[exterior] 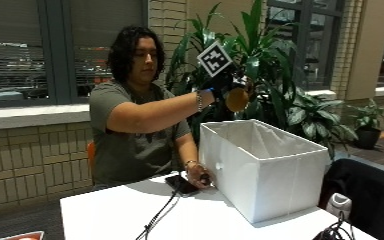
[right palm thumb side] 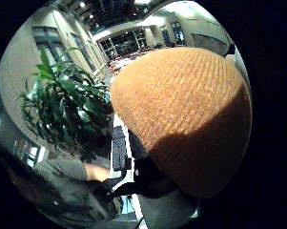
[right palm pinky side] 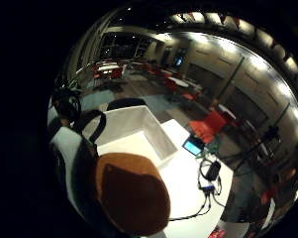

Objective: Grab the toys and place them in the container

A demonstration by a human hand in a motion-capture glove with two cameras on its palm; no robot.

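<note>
In the outside view my gloved right hand [exterior: 224, 82] is raised above the near corner of a white fabric box [exterior: 265, 167] and grips an orange-brown rounded knitted toy [exterior: 237, 99]. The toy hangs over the box's open top. Both palm views show the toy close to the palm: in the thumb side palm view the orange toy [right palm thumb side: 186, 119] takes up much of the picture, and in the little finger side palm view the orange toy [right palm pinky side: 131, 193] hangs above the white box [right palm pinky side: 133, 131], whose inside looks bare where it shows.
The box stands on a white table [exterior: 132, 210]. The person's bare left hand [exterior: 198, 176] rests on the table beside a dark phone [exterior: 182, 185] at the box's left side. Cables [exterior: 155, 217] run across the table. A dark chair back [exterior: 368, 192] stands at the right, plants [exterior: 272, 60] behind.
</note>
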